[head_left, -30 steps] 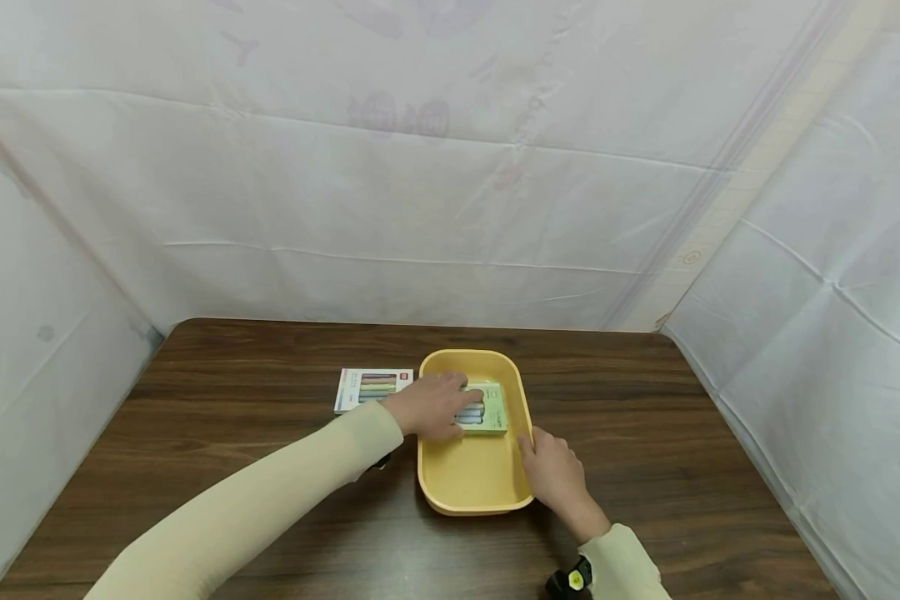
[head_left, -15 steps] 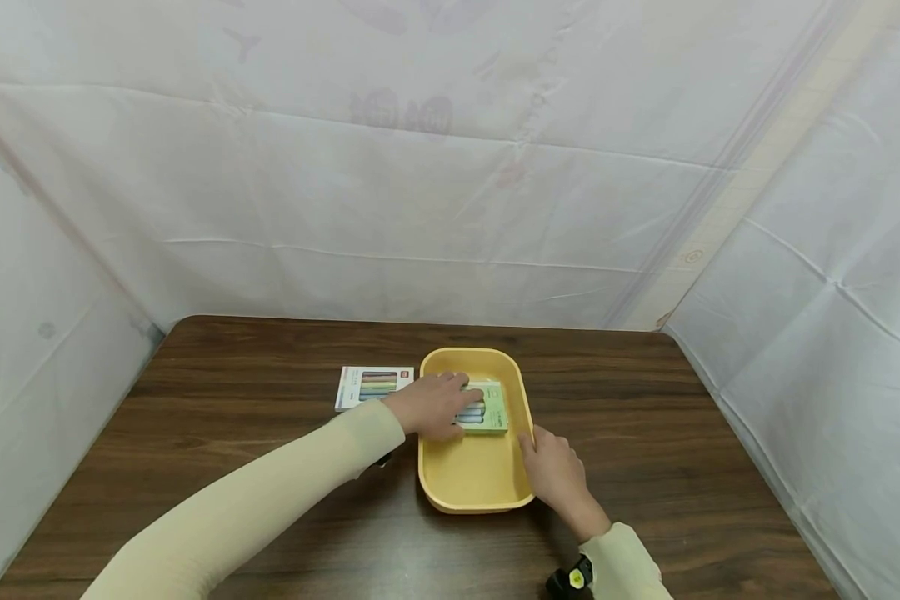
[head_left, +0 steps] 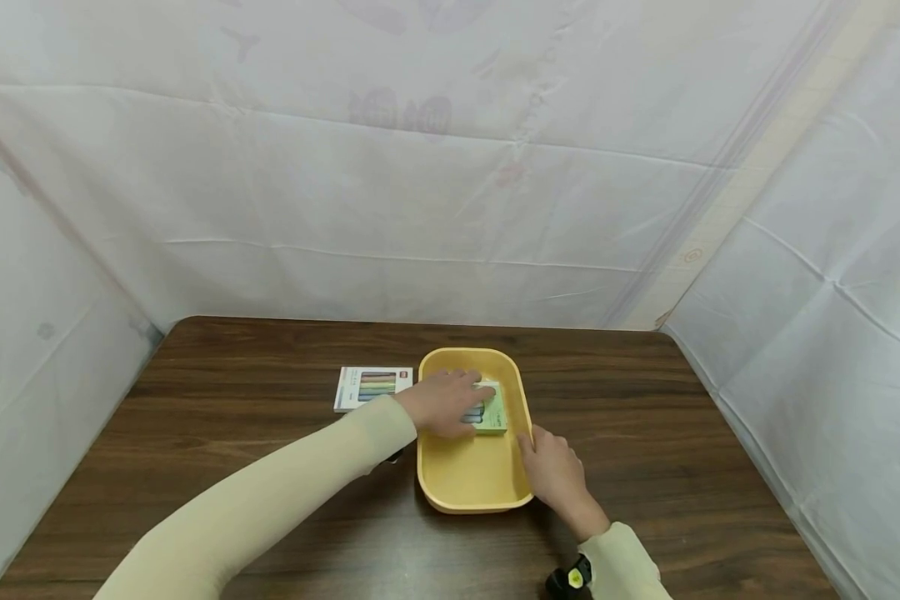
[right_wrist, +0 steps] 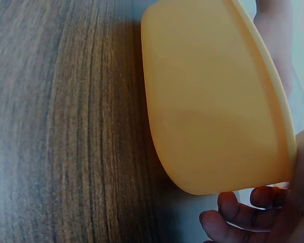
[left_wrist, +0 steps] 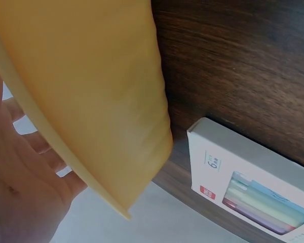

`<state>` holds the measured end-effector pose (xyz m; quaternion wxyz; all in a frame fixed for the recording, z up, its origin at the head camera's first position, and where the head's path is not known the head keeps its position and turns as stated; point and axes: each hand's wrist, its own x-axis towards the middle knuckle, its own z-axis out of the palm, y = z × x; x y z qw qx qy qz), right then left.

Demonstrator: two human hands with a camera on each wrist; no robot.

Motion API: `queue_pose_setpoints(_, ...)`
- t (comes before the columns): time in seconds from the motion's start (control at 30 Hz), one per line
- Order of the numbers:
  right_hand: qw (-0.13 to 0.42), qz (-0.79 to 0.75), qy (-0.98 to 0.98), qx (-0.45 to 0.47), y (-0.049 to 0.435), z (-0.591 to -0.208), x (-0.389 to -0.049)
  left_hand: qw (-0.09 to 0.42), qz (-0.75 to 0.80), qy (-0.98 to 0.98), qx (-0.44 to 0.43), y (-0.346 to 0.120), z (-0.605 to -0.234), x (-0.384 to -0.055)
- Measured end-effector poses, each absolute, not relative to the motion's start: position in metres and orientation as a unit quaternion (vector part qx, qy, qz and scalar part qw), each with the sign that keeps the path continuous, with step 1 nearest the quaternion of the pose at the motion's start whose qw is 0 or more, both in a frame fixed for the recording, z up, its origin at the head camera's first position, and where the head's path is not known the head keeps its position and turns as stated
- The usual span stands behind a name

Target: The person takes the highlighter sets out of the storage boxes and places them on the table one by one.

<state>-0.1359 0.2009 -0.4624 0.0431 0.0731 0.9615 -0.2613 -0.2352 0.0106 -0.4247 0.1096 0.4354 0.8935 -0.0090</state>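
A yellow plastic bin [head_left: 476, 475] stands on the table, with a green box of pens [head_left: 495, 412] flat in its far half. My left hand [head_left: 442, 404] lies over that box, fingers spread towards its far side and thumb by its near edge. Part of the box is hidden under the hand. In the left wrist view my fingers show beyond the bin's rim. My right hand [head_left: 555, 471] grips the bin's right rim, thumb inside; its fingers [right_wrist: 225, 225] are outside the wall in the right wrist view.
Left of the bin lies a white windowed box of coloured pens [head_left: 375, 387], partly behind the left forearm. The dark wooden table [head_left: 682, 458] ends at the back against a pale sheet [head_left: 420, 208]. More sheeting hangs along both sides.
My left hand has shifted slightly right over the green box. The bin, both boxes and my right hand have stayed in place.
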Motion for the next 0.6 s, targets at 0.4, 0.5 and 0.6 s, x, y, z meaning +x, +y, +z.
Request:
queue_pose_setpoints(0.4,0.041,-0.261,0.962,0.070,0.1984,-0.4612,-0.1345,0.118,-0.022,0.897,0.426,0.0147,-0.4264,-0.2345)
queue_pose_setpoints(0.5,0.038,-0.259,0.963,0.069,0.1978,-0.4608,-0.1344,0.119,-0.026,0.897,0.425,0.0144,-0.4263,-0.2335)
queue_pose_setpoints(0.6,0.039,-0.256,0.963,0.072,0.1971,-0.4608,-0.1344,0.118,-0.027,0.897,0.425,0.0142,-0.4261,-0.2323)
